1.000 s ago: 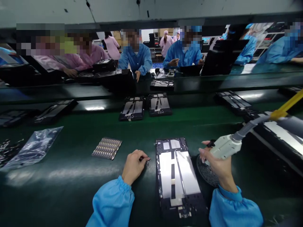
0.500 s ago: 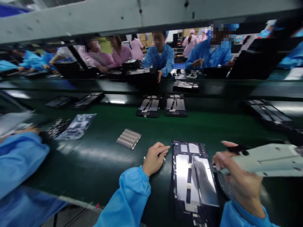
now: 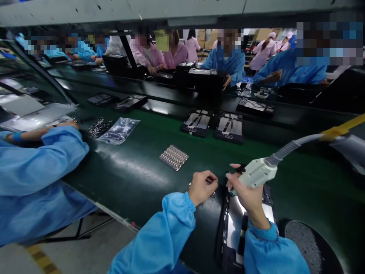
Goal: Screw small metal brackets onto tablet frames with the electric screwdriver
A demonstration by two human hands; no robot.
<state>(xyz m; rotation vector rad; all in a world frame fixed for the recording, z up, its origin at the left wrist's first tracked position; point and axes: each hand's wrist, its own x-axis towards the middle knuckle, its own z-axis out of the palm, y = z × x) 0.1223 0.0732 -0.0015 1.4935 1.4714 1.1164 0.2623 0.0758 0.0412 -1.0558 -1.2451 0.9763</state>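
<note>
My left hand (image 3: 202, 187) is closed in a pinch just left of an opened tablet (image 3: 232, 220); what its fingertips hold, if anything, is too small to make out. Small metal parts (image 3: 212, 194) lie on the bench beside those fingers. My right hand (image 3: 246, 192) grips a pale green electric screwdriver (image 3: 258, 173) over the tablet's upper end. The tool's tip is hard to see and points down toward the tablet's upper left corner. Silver panels inside the tablet show, partly covered by my right hand and sleeve.
A black round dish (image 3: 327, 253) of tiny grey pieces sits at right. Ahead lie a sheet of small components (image 3: 174, 157), a clear plastic bag (image 3: 121, 130) and more opened tablets (image 3: 229, 126). A co-worker's sleeve (image 3: 42, 160) is at left; a metal beam (image 3: 182, 11) crosses above.
The view has turned, shifting the bench items rightward. My right hand has brought the screwdriver from right of the tablet to over its upper end. My left hand stays pinched beside the tablet.
</note>
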